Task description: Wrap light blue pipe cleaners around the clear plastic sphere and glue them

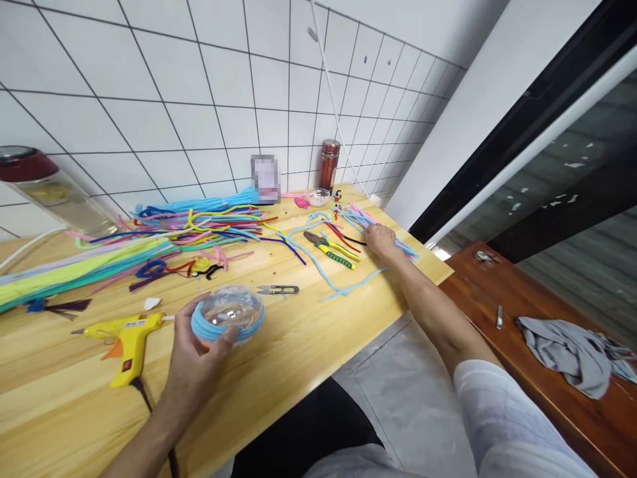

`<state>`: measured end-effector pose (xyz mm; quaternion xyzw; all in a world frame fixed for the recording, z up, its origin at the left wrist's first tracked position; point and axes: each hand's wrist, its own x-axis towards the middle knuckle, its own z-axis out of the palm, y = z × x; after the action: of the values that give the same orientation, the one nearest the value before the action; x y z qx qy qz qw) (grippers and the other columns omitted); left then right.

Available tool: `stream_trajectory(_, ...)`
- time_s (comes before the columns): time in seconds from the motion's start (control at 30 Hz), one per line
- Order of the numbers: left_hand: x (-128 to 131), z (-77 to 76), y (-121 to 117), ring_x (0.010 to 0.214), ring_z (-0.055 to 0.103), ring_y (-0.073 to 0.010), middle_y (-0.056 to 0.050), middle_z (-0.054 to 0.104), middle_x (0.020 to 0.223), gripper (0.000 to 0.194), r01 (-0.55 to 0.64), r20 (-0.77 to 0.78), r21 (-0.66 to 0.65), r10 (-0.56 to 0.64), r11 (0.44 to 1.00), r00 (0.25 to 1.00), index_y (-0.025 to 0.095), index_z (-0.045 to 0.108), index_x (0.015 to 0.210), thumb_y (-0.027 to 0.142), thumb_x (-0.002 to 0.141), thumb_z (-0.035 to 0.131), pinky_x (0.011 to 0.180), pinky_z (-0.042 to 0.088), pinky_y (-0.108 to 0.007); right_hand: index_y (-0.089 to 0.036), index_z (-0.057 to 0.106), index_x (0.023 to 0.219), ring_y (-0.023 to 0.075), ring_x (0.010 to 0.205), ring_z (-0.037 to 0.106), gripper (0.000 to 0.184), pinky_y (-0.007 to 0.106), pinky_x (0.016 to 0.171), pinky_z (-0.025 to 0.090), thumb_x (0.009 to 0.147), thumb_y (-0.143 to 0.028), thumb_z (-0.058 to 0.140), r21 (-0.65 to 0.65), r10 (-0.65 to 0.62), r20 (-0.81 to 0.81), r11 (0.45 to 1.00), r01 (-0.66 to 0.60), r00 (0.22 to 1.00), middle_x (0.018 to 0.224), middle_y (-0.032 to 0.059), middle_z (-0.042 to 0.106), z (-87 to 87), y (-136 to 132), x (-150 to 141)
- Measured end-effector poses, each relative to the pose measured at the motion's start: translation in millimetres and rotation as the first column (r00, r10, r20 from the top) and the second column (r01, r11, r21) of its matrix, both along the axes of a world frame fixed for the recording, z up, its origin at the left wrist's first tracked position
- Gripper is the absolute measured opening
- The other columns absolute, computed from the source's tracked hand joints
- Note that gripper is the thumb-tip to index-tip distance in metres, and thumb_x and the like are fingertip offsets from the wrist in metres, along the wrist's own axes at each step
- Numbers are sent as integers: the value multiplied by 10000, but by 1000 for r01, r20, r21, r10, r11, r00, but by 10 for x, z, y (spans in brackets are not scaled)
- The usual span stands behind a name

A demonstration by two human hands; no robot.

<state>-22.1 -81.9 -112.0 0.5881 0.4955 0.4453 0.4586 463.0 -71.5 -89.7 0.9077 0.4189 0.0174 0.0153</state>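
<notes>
My left hand (pixel 192 348) is closed around a clear plastic dome (pixel 233 305), its lower part wound with light blue pipe cleaner (pixel 213 330). The thumb presses on the blue coils at the front. At the table's right end, my right hand (pixel 382 240) lies over a bundle of pink and blue pipe cleaners (pixel 358 214), its fingers curled down onto them; the fingertips are partly hidden. Left of that hand are pliers (pixel 333 251) with green and yellow handles. Small thread snips (pixel 279 290) lie just right of the dome.
A yellow hot glue gun (pixel 132 338) with a black cord lies left of my left hand. Many coloured pipe cleaners (pixel 209 226) spread along the tiled wall. Behind them stand a glass bottle (pixel 64 192), a pixelated upright object (pixel 265 179) and a red flask (pixel 329 164).
</notes>
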Motion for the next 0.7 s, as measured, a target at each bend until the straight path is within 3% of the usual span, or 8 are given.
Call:
stream_trajectory(0.17,-10,-72,-7,1076,746,-301,-104,740,1254,949,-8,27,-108,11,994,1000,213,533,1441,629,661,877,895,623,-402,-187,701,1360,264,1177,742,371,492,1008,650,1070,-417,727,-73,61,-70,995,-66,996,1379,112,725,177,35,71)
stream_trajectory(0.37,-8,-69,-16,1039,731,-297,-88,734,1216,981,-4,21,-114,6,994,1000,214,547,1431,666,628,884,884,625,-406,-189,720,1334,279,1244,727,342,531,1082,613,1083,-421,705,40,130,-27,991,-129,991,1376,109,737,342,198,60)
stream_trajectory(0.7,25,56,-2,1153,750,-316,-129,714,1316,898,18,58,-105,-12,994,998,218,535,1379,559,631,897,925,637,-407,-185,692,1387,293,1268,710,395,531,1073,620,1063,-406,737,189,228,26,955,-229,973,1449,130,693,57,1025,-202)
